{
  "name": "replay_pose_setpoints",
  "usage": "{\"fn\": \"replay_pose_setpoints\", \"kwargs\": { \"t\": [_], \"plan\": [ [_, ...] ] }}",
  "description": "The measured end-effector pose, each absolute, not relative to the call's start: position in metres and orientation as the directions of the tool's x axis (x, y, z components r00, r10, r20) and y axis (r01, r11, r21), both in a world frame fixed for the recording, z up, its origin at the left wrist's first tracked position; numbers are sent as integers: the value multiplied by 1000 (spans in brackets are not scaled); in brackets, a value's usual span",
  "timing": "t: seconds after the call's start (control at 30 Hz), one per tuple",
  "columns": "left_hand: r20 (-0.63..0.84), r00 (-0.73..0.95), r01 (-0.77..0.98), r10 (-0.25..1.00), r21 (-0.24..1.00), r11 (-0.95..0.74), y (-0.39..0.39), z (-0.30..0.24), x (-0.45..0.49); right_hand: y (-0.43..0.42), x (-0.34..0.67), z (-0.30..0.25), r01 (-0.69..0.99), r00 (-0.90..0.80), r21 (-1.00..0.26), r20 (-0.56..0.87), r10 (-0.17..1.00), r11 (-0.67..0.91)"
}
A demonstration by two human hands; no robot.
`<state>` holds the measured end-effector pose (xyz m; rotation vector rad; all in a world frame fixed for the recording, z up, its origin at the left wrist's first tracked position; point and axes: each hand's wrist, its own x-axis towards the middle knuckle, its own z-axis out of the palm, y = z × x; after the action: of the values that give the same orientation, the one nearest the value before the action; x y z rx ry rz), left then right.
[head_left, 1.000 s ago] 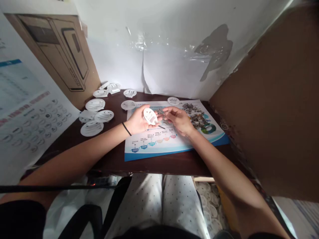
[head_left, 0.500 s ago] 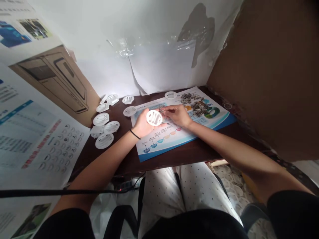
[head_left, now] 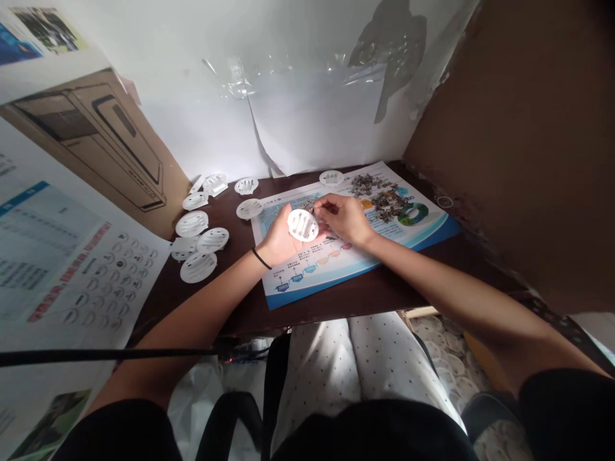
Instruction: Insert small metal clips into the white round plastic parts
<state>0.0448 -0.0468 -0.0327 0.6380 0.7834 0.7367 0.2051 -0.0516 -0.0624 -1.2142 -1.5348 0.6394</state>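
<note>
My left hand (head_left: 279, 238) is closed around a round white slotted plastic part (head_left: 303, 225), held a little above the printed sheet with its slotted face toward me. Right beside the part's upper right edge is my right hand (head_left: 346, 219), thumb and fingers pinched together. A tiny dark piece seems to sit at those fingertips, but it is too small to name. Behind my right hand, small metal pieces (head_left: 390, 205) lie in a heap on the sheet, with a second heap (head_left: 364, 184) just beyond it.
Several similar white parts (head_left: 198, 266) lie on the dark table (head_left: 235, 307) at the left. Another white part (head_left: 331, 178) rests at the back of the printed sheet (head_left: 288, 291). Cardboard (head_left: 504, 153) stands at the right, and a cardboard box (head_left: 120, 147) at the left.
Both hands stay together. The white part has shifted slightly to the right in view and tilted, and my right fingers have come against its upper right edge. The camera view has moved a little.
</note>
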Motion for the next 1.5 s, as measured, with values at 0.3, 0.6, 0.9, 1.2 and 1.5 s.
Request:
{"fn": "replay_pose_setpoints", "kwargs": {
  "t": [0.3, 0.6, 0.9, 1.2, 1.5],
  "plan": [
    [-352, 488, -322, 799, 778, 540, -48, -38, 44, -55, 206, -59, 471, -11, -804, 406, 914, 363],
    [-322, 501, -338, 803, 782, 524, -49, -39, 46, -53, 206, -61, 491, -58, -767, 446, 893, 414],
    [-259, 516, -354, 816, 804, 479, -47, -48, 45, -49, 204, -69, 582, -104, -652, 533, 839, 486],
    [-248, 455, -388, 855, 809, 441, -51, -46, 49, -53, 200, -71, 716, -176, -482, 576, 799, 505],
    [-263, 398, -383, 879, 823, 419, -50, -45, 49, -56, 196, -75, 716, -259, -417, 586, 768, 560]
  ]
}}
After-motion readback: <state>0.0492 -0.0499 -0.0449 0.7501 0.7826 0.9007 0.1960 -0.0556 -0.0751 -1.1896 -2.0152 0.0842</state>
